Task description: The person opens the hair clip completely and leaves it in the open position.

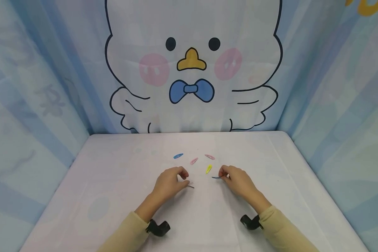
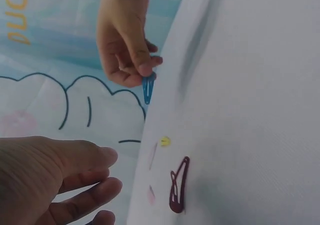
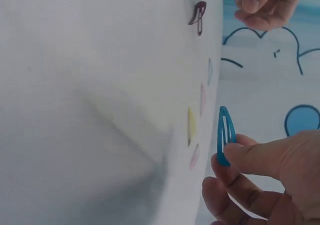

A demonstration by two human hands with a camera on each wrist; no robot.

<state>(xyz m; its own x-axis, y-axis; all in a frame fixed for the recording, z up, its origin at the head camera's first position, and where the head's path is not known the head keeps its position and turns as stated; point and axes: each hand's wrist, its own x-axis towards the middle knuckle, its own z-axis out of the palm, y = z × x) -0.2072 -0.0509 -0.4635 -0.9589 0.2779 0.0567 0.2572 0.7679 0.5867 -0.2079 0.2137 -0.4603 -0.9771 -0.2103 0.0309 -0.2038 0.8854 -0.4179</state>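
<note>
Between thumb and fingertips, my right hand pinches a blue snap hair clip, raised above the table with its narrow end sticking out. My left hand hovers near a dark red snap hair clip, thumb and fingers apart with nothing between them. That red clip lies on the table with its inner tongue sprung away from the frame. Farther back lie a yellow clip, a pink clip, another pink clip and a second blue clip.
A white cloth covers the table. A printed curtain with a cartoon bird hangs along its back edge, and blue curtains close in the sides. Each wrist carries a black camera mount.
</note>
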